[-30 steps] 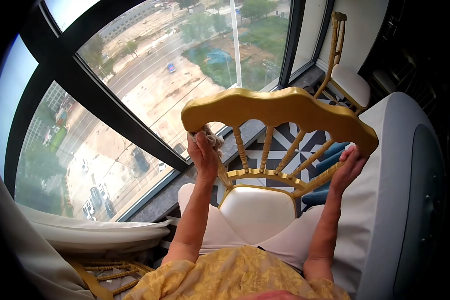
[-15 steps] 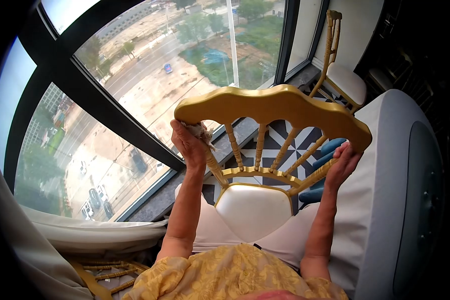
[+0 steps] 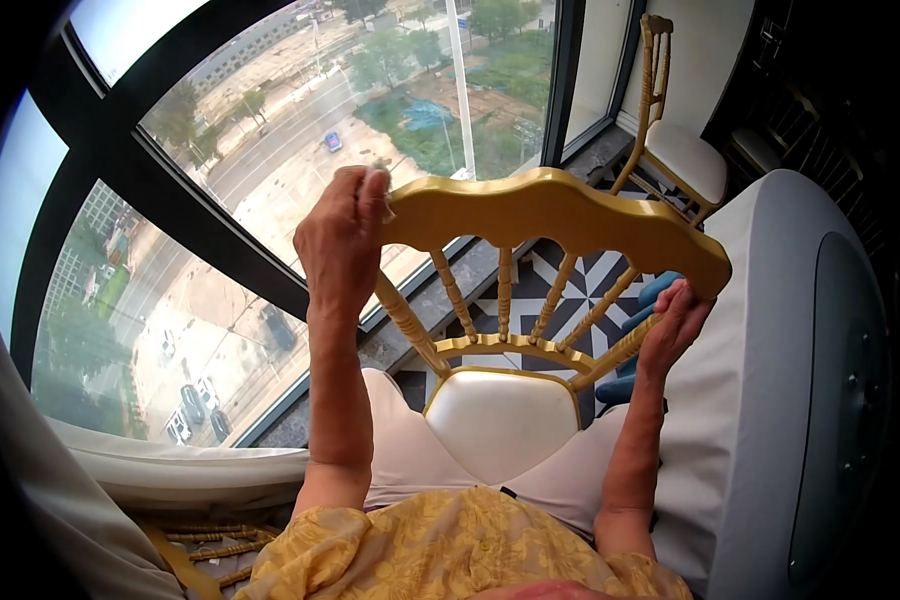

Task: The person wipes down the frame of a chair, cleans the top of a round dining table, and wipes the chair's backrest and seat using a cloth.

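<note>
In front of me a gold chair [image 3: 555, 208] stands with its back toward me, showing a scalloped top rail, turned spindles and a white seat [image 3: 502, 425]. My left hand [image 3: 338, 245] is closed at the rail's left end, with a pale cloth [image 3: 384, 183] pressed against the wood. Most of that cloth is hidden by the fingers. At the opposite end, my right hand [image 3: 674, 332] grips the chair just under the rail, around the top of the right post.
A large window [image 3: 300, 140] fills the left side, above a bunched pale curtain [image 3: 185, 465]. Another gold chair [image 3: 685, 160] stands at the back right. A table with a light cloth [image 3: 715, 440] borders my right. Gold chair parts [image 3: 215, 550] show at lower left.
My left hand with the cloth has moved up and outward, from beneath the rail's left end to its top and outer edge. My right hand stays on the chair.
</note>
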### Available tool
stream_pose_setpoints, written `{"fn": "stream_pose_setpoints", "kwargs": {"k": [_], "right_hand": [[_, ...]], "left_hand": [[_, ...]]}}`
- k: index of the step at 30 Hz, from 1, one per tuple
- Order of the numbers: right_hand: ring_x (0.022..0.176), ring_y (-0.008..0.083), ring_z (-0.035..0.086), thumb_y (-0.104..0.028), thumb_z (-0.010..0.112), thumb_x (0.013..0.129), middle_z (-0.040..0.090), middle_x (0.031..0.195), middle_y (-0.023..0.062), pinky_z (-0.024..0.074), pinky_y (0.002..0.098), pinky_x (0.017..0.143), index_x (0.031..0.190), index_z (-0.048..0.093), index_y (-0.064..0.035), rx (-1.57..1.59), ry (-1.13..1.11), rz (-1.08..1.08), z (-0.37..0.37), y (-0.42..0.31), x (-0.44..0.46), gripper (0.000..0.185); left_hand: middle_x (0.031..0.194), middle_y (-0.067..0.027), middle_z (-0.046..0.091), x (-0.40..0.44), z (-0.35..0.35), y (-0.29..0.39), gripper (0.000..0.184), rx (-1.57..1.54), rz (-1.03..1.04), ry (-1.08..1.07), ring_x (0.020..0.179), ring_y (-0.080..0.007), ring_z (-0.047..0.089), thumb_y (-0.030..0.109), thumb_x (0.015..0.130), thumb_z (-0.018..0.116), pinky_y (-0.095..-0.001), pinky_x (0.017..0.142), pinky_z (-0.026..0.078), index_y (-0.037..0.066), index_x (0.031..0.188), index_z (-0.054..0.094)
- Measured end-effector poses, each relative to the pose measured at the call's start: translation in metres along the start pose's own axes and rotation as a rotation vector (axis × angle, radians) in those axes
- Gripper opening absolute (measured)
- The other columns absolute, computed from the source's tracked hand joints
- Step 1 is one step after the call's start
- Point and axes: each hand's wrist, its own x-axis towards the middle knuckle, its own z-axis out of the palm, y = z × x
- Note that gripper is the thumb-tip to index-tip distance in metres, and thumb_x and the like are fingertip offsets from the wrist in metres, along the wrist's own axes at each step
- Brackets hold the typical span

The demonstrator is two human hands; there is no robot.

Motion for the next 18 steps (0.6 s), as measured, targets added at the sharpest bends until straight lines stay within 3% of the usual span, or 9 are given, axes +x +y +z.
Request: {"fn": "stream_pose_setpoints", "kwargs": {"k": [1, 3, 10, 13, 15, 18], "right_hand": [[0.069, 0.0095, 0.038, -0.027, 0.043, 0.107, 0.041, 0.081, 0.0005, 0.0357, 0.0227, 0.065, 0.105, 0.045, -0.0022, -0.002, -0.001, -0.001, 0.0, 0.0, 0.0, 0.025], [0.069, 0.0095, 0.038, -0.027, 0.043, 0.107, 0.041, 0.081, 0.0004, 0.0358, 0.0228, 0.065, 0.104, 0.045, -0.0022, -0.002, 0.007, 0.0, 0.001, 0.0, 0.0, 0.025], [0.068, 0.0095, 0.037, -0.027, 0.042, 0.107, 0.04, 0.08, -0.0002, 0.0352, 0.0226, 0.065, 0.103, 0.046, -0.0025, -0.057, 0.032, 0.022, 0.003, -0.004, 0.001, 0.025], [0.068, 0.0092, 0.037, -0.026, 0.042, 0.106, 0.04, 0.08, -0.0003, 0.0352, 0.0226, 0.064, 0.103, 0.046, -0.0028, -0.067, 0.045, 0.055, 0.006, -0.006, -0.001, 0.024], [0.066, 0.0099, 0.04, -0.026, 0.046, 0.104, 0.042, 0.078, 0.0009, 0.0373, 0.0239, 0.062, 0.107, 0.046, -0.0016, -0.038, 0.112, 0.09, 0.007, -0.001, -0.001, 0.024], [0.067, 0.0091, 0.037, -0.029, 0.049, 0.101, 0.04, 0.078, 0.0006, 0.0374, 0.0254, 0.065, 0.107, 0.045, -0.0017, -0.098, 0.088, 0.146, 0.003, 0.0, 0.0, 0.028]], "left_hand": [[0.076, -0.0125, 0.066, 0.003, 0.007, 0.005, 0.034, 0.052, 0.128, 0.014, 0.072, -0.0312, 0.066, 0.039, 0.099, 0.053, -0.0439, 0.069, 0.049, 0.008, 0.094, 0.065], [0.085, -0.0122, 0.069, 0.01, 0.015, 0.027, 0.03, 0.043, 0.177, -0.083, 0.074, -0.0325, 0.066, 0.034, 0.1, 0.052, -0.0415, 0.07, 0.05, 0.008, 0.101, 0.068], [0.078, -0.0158, 0.063, 0.022, 0.061, 0.103, 0.067, -0.137, 0.431, -0.099, 0.071, -0.0294, 0.062, 0.061, 0.094, 0.047, -0.042, 0.067, 0.047, 0.001, 0.121, 0.058], [0.079, -0.016, 0.062, 0.028, 0.072, 0.126, 0.07, -0.242, 0.469, -0.084, 0.07, -0.0303, 0.061, 0.062, 0.093, 0.046, -0.042, 0.067, 0.046, -0.003, 0.119, 0.058], [0.08, -0.0164, 0.061, 0.031, 0.076, 0.15, 0.07, -0.177, 0.594, -0.333, 0.07, -0.0306, 0.062, 0.063, 0.093, 0.046, -0.0423, 0.067, 0.047, -0.003, 0.112, 0.058], [0.071, -0.0129, 0.059, 0.014, 0.105, 0.188, 0.065, -0.414, 0.56, -0.095, 0.069, -0.0284, 0.062, 0.064, 0.092, 0.048, -0.0394, 0.063, 0.043, 0.0, 0.095, 0.06]]}}
